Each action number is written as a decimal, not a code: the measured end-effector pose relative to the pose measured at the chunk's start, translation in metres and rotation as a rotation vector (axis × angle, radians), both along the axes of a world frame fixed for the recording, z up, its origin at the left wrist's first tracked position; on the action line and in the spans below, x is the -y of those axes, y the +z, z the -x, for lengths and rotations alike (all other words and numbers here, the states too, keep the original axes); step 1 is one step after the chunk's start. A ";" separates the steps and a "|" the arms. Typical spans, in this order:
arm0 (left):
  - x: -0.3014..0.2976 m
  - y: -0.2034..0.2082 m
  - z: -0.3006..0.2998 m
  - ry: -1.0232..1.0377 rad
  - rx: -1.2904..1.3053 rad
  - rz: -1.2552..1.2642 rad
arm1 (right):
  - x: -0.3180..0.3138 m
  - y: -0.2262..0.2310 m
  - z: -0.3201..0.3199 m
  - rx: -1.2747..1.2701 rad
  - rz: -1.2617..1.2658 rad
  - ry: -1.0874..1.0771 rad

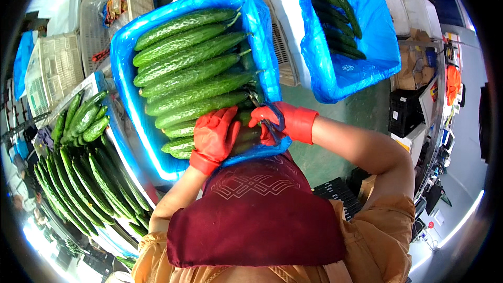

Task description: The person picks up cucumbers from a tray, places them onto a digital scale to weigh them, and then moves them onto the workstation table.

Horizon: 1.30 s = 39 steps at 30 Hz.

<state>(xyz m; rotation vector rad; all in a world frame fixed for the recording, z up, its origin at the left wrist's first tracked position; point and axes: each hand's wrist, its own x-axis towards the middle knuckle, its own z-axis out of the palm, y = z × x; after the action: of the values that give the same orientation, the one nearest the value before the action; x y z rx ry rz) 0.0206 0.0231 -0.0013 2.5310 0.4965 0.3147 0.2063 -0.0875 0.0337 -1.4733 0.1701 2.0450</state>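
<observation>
Long green cucumbers (191,76) lie side by side in a crate lined with blue plastic (123,73), their stems toward the right. My left hand (214,139), in a red glove, is closed over a cucumber (181,130) near the crate's front side; its fingertips curl down over the stem end. At the crate's front right corner my right hand (288,121), also red-gloved, grips scissors with dark blue handles (279,118). The blades point toward the stem ends, partly lost in shadow. What lies under my left palm is hidden.
More cucumbers (81,188) are piled at the left, beside shorter ones (86,120). A second blue-lined crate (356,81) with several cucumbers stands at the far right. Pale plastic crates (55,68) line the far left. A black crate (406,112) sits at the right.
</observation>
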 end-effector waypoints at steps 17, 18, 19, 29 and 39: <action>0.000 0.002 -0.001 0.004 0.017 0.024 | 0.019 0.006 0.001 0.204 -0.059 -0.020; -0.001 0.004 -0.002 -0.007 0.027 0.044 | 0.019 0.002 0.000 0.210 -0.056 -0.037; -0.003 0.006 -0.001 -0.018 0.037 0.064 | 0.018 -0.004 -0.001 0.215 -0.053 -0.054; -0.043 0.021 -0.053 -0.046 0.111 -0.053 | 0.015 -0.011 -0.013 0.217 -0.127 0.003; -0.044 0.003 -0.080 -0.060 -0.109 -0.247 | 0.012 0.004 -0.019 0.248 -0.006 -0.008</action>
<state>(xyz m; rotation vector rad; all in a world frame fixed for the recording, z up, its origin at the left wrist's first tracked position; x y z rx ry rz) 0.1005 0.0671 0.0021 2.8092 0.4449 0.2286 0.2252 -0.0992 0.0375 -1.7026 0.0690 1.8351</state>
